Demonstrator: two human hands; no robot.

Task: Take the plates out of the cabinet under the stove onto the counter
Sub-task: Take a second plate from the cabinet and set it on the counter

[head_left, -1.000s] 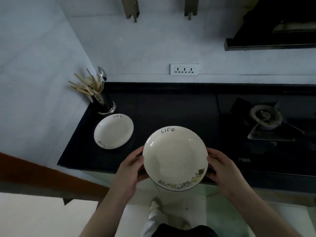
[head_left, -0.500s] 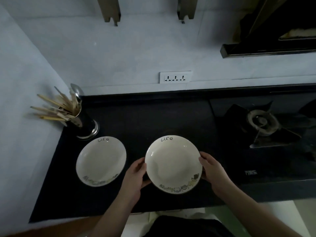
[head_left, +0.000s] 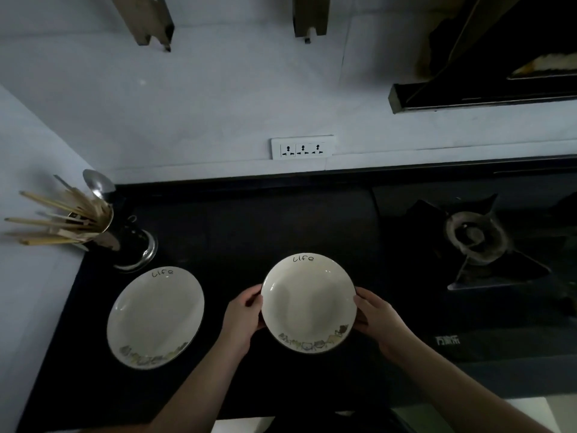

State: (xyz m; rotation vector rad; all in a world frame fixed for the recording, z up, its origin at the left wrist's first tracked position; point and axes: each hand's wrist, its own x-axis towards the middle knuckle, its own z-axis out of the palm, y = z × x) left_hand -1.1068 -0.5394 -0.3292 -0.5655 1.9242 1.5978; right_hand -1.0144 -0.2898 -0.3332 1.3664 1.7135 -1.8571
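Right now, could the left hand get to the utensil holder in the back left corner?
Probably yes, but not yet: the left hand is gripping the held plate together with the right hand. Once free, the counter toward the utensil holder looks open, passing behind the other plate.

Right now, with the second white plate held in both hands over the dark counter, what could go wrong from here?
1. The held white plate with "Life" lettering is gripped only at its rim by the left hand and right hand; a slip could drop it on the black counter.
2. Set down leftward, it might clip the matching white plate already resting there.
3. Placed rightward, it could end up beside the gas burner.
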